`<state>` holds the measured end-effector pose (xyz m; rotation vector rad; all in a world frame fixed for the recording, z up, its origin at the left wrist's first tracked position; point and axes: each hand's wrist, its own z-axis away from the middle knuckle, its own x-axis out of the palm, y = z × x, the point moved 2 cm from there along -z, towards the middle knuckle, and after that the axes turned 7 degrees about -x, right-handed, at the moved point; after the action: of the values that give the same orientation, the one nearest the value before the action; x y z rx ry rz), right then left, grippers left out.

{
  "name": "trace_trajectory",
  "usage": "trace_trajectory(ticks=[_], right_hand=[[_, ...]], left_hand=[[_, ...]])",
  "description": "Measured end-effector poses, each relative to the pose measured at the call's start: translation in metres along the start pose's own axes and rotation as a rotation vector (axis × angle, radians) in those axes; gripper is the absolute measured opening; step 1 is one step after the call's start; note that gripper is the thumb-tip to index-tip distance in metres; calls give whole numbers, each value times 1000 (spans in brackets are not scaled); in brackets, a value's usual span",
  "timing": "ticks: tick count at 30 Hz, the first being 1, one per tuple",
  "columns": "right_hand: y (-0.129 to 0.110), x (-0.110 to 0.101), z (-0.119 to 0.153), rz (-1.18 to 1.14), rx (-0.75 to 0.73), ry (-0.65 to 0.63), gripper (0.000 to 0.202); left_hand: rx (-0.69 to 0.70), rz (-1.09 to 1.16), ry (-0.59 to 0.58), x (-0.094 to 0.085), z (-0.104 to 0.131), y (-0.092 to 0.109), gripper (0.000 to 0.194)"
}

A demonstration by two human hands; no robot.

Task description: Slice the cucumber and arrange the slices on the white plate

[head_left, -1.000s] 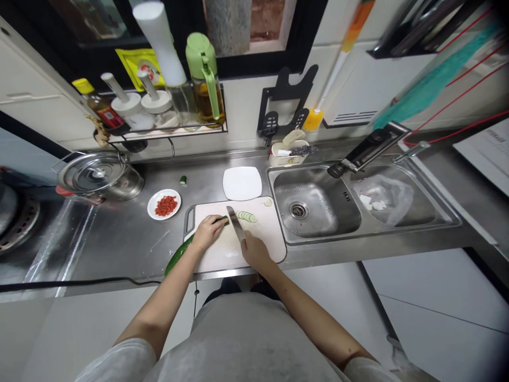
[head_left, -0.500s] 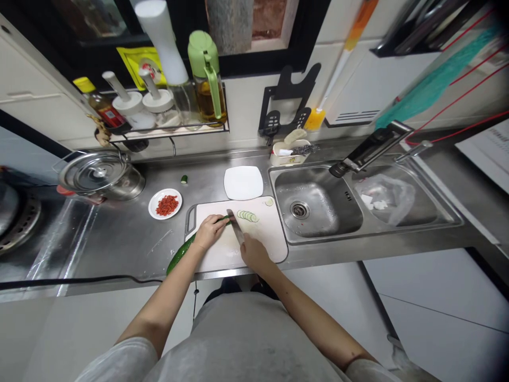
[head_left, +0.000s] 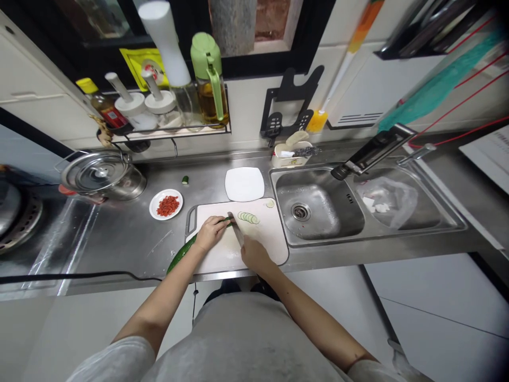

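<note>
On the white cutting board (head_left: 222, 252), my left hand (head_left: 212, 232) is closed over a green cucumber (head_left: 183, 253), whose long end sticks out to the lower left, past the board's edge. The cucumber's cut end peeks out by my fingertips. My right hand (head_left: 256, 256) is wrapped around the handle of a knife (head_left: 237, 229), its blade angled up and left against that end. Thin cucumber slices (head_left: 248, 217) lie overlapped in a row just right of the blade. A single slice (head_left: 270, 203) rests in the board's far right corner.
Behind the board lies a white square plate (head_left: 244, 184). A small plate of chopped red pieces (head_left: 167, 206) and a cucumber stub (head_left: 185, 180) are to its left. A steel pot (head_left: 103, 175) stands further left. The sink (head_left: 318, 207) adjoins the board's right side.
The view has shifted very slightly. Both hands keep nearly the same place, with the knife still at the cucumber's end.
</note>
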<state>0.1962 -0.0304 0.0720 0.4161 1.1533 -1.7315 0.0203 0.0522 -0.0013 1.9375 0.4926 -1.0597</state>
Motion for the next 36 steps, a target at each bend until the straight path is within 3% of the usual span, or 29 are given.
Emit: trace_trajectory(ticks=[10,36], right_hand=[[2,3,-6,2,-8,-5,31],[2,14,-14,-14,13,-5,37]], left_hand=[[4,-3,5,2,0,-2,26],[-13,24,13,3,1,-2,28]])
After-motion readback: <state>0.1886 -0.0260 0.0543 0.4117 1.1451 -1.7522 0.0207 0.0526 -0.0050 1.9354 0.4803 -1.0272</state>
